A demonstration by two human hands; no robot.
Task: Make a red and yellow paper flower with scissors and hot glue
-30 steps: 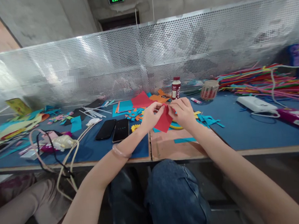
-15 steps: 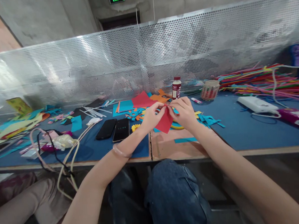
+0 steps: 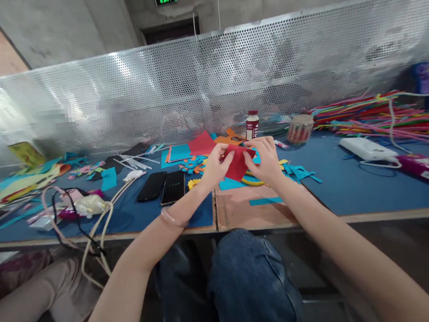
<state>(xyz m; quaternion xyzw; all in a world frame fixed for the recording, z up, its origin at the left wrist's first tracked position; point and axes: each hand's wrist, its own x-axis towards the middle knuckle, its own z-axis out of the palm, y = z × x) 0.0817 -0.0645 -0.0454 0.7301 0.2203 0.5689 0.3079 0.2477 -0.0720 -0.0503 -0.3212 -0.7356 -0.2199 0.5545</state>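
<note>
Just right of frame centre, the left hand (image 3: 214, 169) pinches the red paper (image 3: 237, 165) while the right hand (image 3: 268, 160), loosely curled, grips its right edge; light, matched tension probably keeps the sheet from buckling.

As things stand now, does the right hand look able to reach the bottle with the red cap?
Probably yes: the bottle stands just beyond the right hand, and nothing visible blocks the way. However, this hand holds the red paper, so it may need to let go first.
</note>
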